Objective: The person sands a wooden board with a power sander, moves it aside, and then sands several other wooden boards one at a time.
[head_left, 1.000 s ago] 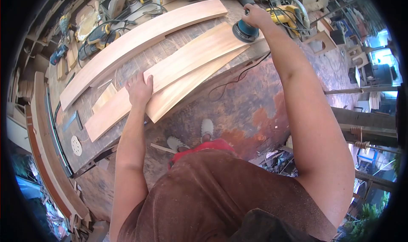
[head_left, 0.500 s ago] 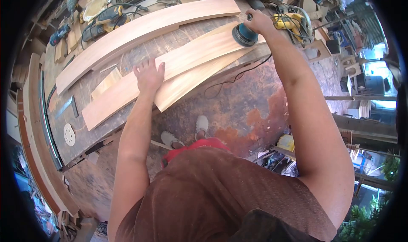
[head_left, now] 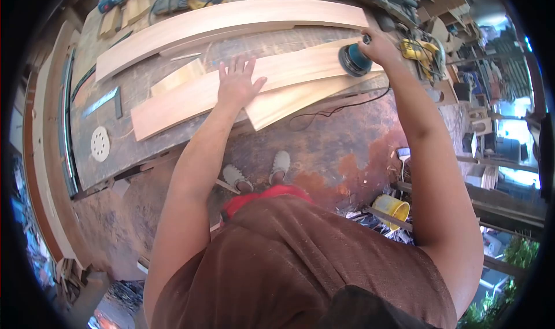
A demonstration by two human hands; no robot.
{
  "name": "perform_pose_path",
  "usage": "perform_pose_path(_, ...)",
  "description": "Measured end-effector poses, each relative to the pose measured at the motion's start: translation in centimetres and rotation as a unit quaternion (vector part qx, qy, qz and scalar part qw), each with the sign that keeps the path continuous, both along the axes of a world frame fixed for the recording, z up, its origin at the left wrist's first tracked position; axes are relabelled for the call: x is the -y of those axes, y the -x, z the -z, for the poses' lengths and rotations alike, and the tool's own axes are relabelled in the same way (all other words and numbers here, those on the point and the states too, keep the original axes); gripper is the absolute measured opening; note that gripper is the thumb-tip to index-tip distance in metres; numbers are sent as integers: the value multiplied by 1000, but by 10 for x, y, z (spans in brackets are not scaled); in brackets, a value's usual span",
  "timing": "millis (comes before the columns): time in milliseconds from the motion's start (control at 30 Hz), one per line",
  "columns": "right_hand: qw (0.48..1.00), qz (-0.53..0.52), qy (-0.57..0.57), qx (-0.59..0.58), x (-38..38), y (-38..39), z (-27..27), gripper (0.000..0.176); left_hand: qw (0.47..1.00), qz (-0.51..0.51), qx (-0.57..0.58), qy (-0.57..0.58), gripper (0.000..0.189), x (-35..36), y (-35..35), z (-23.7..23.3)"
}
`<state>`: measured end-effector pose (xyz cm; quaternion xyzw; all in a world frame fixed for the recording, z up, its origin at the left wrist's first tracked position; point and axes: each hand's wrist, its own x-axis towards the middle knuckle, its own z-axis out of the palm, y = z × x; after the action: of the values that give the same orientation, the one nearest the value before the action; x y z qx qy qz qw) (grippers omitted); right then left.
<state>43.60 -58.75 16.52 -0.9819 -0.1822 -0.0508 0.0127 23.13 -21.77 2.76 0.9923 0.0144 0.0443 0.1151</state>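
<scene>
Although clutter hides its far edge, one workbench (head_left: 130, 155), large, scuffed. One curved board (head_left: 231, 18), pale, lying along the far side. One long board (head_left: 185, 104), nearer the person, its right end partly hidden by sander and right hand. One under-board (head_left: 295, 102), angled, partly covered by the long board. One left hand (head_left: 238, 88), open, fingers spread, palm down on the long board, grasping nothing. One right hand (head_left: 381, 48), closed round the sander's top, fingertips hard to make out. One sander (head_left: 355, 60), teal, directly beneath that hand, on the long board's right end; pad underside hidden. One perforated disc (head_left: 100, 144), flat on the bench.
</scene>
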Motion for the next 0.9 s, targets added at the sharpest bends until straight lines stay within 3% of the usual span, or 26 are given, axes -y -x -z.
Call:
perform_pose_path(100, 1000, -20, -12, -10, -16, 6, 4, 50, 1000, -18, -15, -12, 73, -38, 28, -4)
perform_pose_path(333, 997, -69, -17, 0, -72, 36, 7, 48, 978, -201, -7, -62, 72, -198, 120, 14)
perform_pose_path(433, 996, -89, 11, 4, -100, 51, 4, 46, 951, -296, 73, -54, 69, -250, 163, 33)
perform_pose_path(500, 996, -91, 11, -9, -122, 67, -1, 45, 894, -306, 220, 242, 68, -267, 188, 48)
perform_pose_path(533, 996, -89, 8, -20, -135, 74, -6, 45, 901, -254, 132, 327, 73, -278, 198, 48)
perform_pose_path(567, 995, -94, 12, -17, -147, 79, -8, 45, 898, -257, 136, 330, 73, -279, 204, 54)
perform_pose_path(633, 994, -111, -2, -16, -164, 90, -8, 44, 958, -181, 141, 169, 77, -264, 215, 43)
perform_pose_path(700, 992, -126, 1, -13, -179, 95, -6, 44, 962, -172, 121, 174, 85, -264, 222, 34)
perform_pose_path(767, 990, -141, -1, -17, -195, 101, -3, 43, 986, -132, 85, 59, 87, -270, 224, 36)
perform_pose_path(900, 985, -169, 10, -18, -228, 124, -8, 40, 979, -166, 104, 49, 84, -264, 223, 42)
